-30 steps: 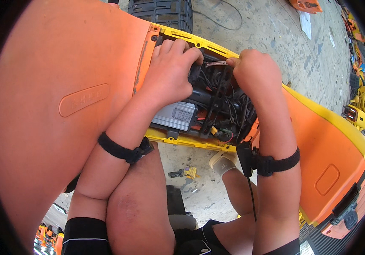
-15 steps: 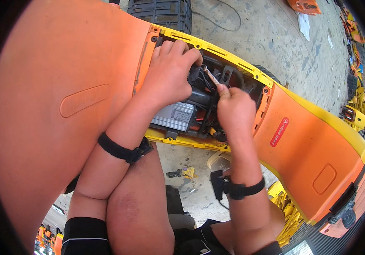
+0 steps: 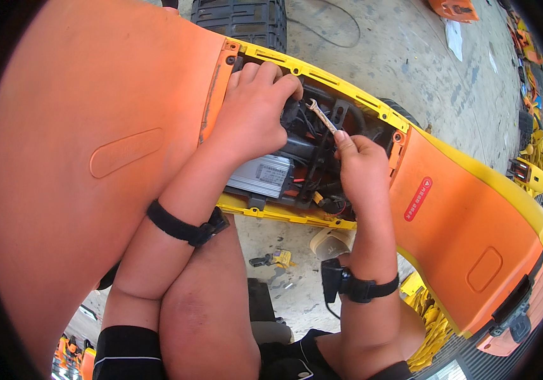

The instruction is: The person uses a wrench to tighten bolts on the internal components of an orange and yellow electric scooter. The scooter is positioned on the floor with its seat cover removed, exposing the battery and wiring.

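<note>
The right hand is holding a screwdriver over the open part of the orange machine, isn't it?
Not quite. The head view shows the right hand holding a small silver wrench, not a screwdriver. It is over the open compartment of the orange machine, as you said.

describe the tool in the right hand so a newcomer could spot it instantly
Find the open compartment in the middle of the big orange body. The right hand there pinches a slim silver wrench, the only bright metal bar among black cables.
</note>
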Action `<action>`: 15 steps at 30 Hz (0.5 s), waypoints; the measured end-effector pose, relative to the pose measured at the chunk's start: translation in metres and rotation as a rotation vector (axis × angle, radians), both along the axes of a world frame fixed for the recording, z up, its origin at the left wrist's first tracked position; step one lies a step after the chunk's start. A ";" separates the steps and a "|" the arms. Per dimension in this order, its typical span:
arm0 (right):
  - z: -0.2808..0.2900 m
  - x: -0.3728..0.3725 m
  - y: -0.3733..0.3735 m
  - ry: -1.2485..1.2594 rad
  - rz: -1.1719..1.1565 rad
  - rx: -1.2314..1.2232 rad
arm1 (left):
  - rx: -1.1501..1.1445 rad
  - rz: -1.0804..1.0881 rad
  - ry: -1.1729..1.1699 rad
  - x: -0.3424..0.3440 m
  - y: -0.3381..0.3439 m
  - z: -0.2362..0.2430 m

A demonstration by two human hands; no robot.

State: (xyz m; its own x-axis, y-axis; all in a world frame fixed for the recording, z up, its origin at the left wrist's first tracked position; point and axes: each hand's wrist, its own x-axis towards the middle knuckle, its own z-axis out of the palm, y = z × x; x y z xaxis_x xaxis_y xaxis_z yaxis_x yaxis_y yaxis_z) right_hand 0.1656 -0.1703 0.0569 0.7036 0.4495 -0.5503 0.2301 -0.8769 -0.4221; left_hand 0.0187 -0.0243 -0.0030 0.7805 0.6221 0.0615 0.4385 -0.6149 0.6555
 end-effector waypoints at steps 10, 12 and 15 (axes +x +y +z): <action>0.011 0.033 0.029 -0.195 0.370 -0.118 | -0.007 -0.001 0.013 0.000 0.000 0.000; 0.012 0.040 0.033 -0.195 0.420 -0.114 | -0.002 -0.001 0.011 0.000 0.000 0.000; 0.009 0.056 0.037 -0.220 0.555 -0.042 | 0.002 -0.002 0.011 0.000 0.000 0.001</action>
